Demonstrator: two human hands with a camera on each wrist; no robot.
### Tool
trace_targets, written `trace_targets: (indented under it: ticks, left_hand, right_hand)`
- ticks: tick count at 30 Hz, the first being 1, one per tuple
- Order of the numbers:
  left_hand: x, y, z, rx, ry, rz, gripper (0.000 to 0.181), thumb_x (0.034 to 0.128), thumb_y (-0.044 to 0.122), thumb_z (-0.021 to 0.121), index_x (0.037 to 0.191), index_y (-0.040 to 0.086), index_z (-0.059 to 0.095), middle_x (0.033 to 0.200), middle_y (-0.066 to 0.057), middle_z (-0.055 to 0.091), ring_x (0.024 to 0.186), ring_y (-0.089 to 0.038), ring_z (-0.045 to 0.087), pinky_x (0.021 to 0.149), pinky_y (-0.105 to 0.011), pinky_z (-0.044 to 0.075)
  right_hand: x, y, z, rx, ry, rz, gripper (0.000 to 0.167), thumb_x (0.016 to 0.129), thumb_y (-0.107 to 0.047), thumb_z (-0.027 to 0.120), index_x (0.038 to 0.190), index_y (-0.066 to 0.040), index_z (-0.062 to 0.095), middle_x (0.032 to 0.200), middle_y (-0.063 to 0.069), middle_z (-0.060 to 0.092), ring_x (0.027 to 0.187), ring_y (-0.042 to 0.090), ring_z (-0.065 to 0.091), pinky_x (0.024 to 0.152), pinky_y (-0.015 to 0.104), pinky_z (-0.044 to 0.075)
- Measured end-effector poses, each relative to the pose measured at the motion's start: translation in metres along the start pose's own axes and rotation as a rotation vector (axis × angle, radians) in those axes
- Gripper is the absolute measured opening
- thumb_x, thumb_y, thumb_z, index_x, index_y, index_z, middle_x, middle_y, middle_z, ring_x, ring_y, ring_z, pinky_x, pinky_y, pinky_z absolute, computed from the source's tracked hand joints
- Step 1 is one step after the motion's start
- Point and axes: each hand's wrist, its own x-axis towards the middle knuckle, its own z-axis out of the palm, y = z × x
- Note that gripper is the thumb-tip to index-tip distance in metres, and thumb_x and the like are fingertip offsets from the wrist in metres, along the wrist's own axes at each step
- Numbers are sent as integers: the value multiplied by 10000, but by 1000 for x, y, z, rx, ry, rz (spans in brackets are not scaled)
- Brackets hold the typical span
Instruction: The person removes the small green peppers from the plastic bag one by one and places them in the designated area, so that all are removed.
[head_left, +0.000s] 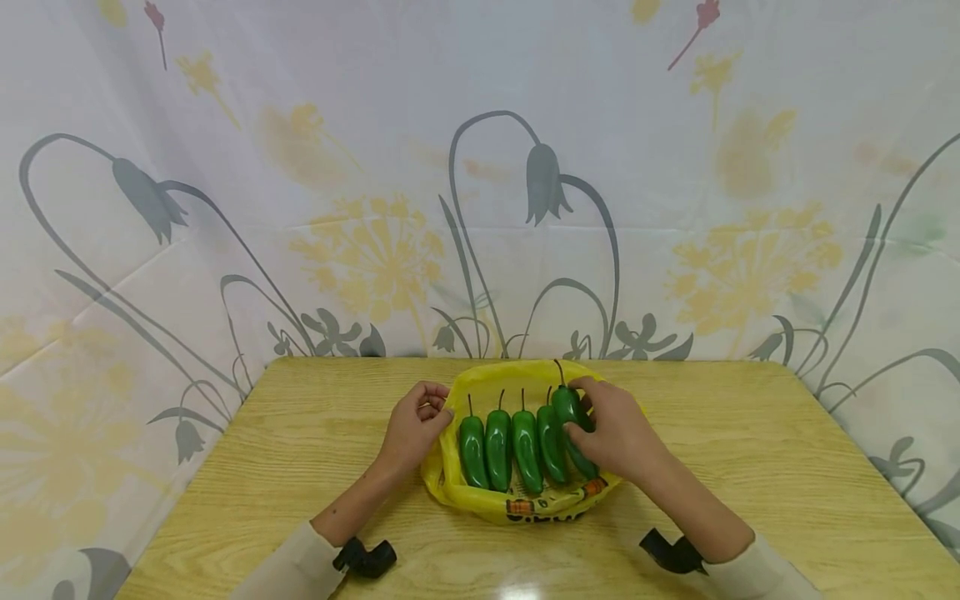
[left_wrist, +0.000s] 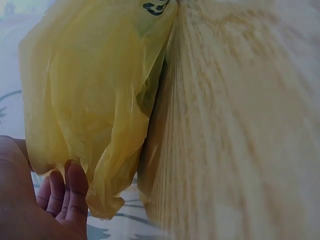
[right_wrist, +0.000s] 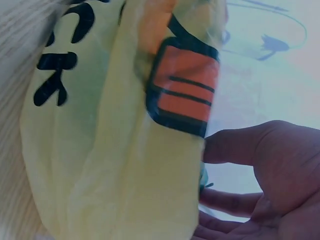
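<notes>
A yellow plastic bag (head_left: 472, 502) with its mouth spread wide sits on the table. Several glossy green chili peppers (head_left: 498, 450) with thin dark stems lie side by side in it. My left hand (head_left: 412, 425) pinches the bag's left rim between thumb and fingers; in the left wrist view the fingers (left_wrist: 76, 192) curl at the bag's edge. With my right hand (head_left: 618, 425) I hold the rightmost green chili pepper (head_left: 567, 406), tilted and a little higher than the others, inside the bag's right side. The bag wall hides most of that pepper in the right wrist view.
The wooden table (head_left: 300, 467) reaches back to a hanging cloth (head_left: 375, 167) printed with grey and yellow flowers. Black straps with small mounts (head_left: 365, 557) sit on both wrists. Black letters and an orange print mark the bag's front.
</notes>
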Motion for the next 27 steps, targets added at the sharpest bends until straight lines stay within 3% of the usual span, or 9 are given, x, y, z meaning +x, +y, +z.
trace_targets:
  ticks: [9,27]
  left_hand:
    - [1,0,0,1,-1,-3,235,951,-26,666,1183,-18,634,997,-117,596,807,-156,605,704,-215,513]
    - [1,-1,0,7,13,4,226,952,-27,668,1175,1,641,983,-107,587,794,-155,603,704,-208,509]
  right_hand:
    - [-1,0,-17,84,43,16,554,924,-81,782,1420,44,569,1052,168,693,770,199,696,631,341,589]
    - [1,20,-48,89,54,95,560,950,-141,774,1430,41,550,1127,251,694,898,351,747,683,428,629]
